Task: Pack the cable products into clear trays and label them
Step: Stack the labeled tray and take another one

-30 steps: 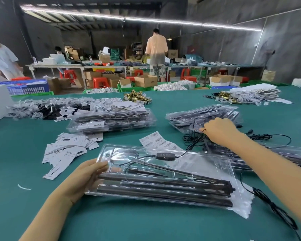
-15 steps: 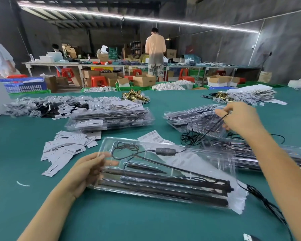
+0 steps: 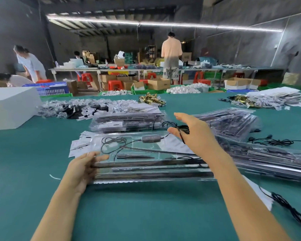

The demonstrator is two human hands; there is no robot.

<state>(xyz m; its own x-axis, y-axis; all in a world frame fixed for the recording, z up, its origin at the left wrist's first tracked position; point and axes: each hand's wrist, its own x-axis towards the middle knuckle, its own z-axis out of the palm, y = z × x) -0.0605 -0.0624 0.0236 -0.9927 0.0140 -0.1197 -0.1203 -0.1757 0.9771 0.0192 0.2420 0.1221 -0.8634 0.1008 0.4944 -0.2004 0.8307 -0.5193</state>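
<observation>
On the green table (image 3: 146,214) a clear tray (image 3: 146,173) lies lengthwise in front of the person, holding long black rods side by side, with a thin black cable (image 3: 111,142) looped in its upper left compartment and a small grey control box (image 3: 151,138) on that cable near the tray's far edge. The left hand (image 3: 83,169) holds the tray's left end, thumb on top and fingers under the rim. The right hand (image 3: 193,133) hovers over the tray's far right part, fingers spread, with a coiled bundle of black cable (image 3: 183,129) wound against the fingers; whether it is pinched I cannot tell. Paper labels (image 3: 80,145) lie just beyond the tray's left corner. 2 stacks of filled trays (image 3: 127,121) sit farther back, and more trays (image 3: 268,159) lie to the right.
</observation>
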